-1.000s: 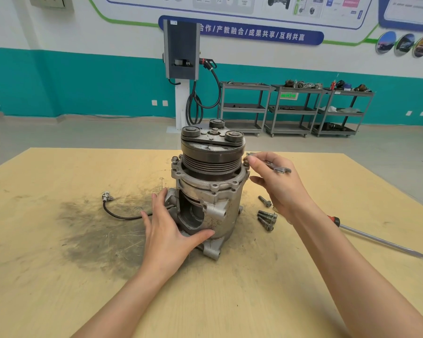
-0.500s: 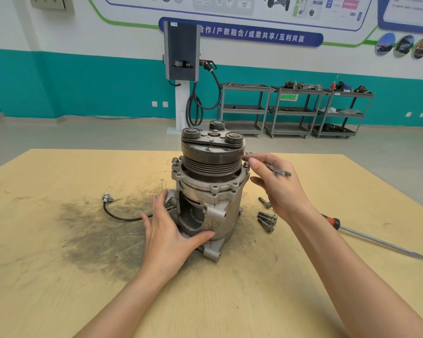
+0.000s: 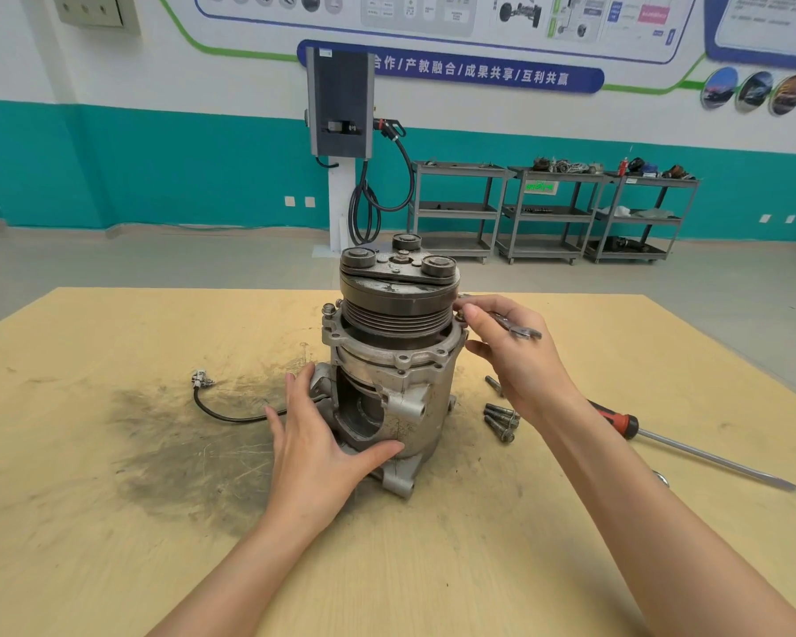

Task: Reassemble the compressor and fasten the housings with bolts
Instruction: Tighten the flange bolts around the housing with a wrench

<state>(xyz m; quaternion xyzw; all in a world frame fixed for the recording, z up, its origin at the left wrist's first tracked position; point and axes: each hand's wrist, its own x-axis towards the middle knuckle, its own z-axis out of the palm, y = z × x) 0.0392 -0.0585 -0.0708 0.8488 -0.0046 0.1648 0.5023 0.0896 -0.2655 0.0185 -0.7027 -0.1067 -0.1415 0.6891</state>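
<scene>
An automotive training workshop: parts carts (image 3: 552, 213), wall posters (image 3: 433, 11), charging station (image 3: 339, 103).

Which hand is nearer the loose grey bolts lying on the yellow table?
Right. The right hand holds a small wrench at the compressor's flange, its wrist directly above the loose grey bolts. The left hand rests against the grey metal compressor on the opposite side.

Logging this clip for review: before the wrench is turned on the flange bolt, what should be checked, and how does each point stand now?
1. Grey metal compressor upright on the yellow wooden table: ok.
2. Left hand bracing its lower housing: ok.
3. Right hand holding the small steel wrench: ok.
4. Wrench seated on the bolt head: cannot tell.
5. Spare steel bolts near the compressor: ok.
</scene>
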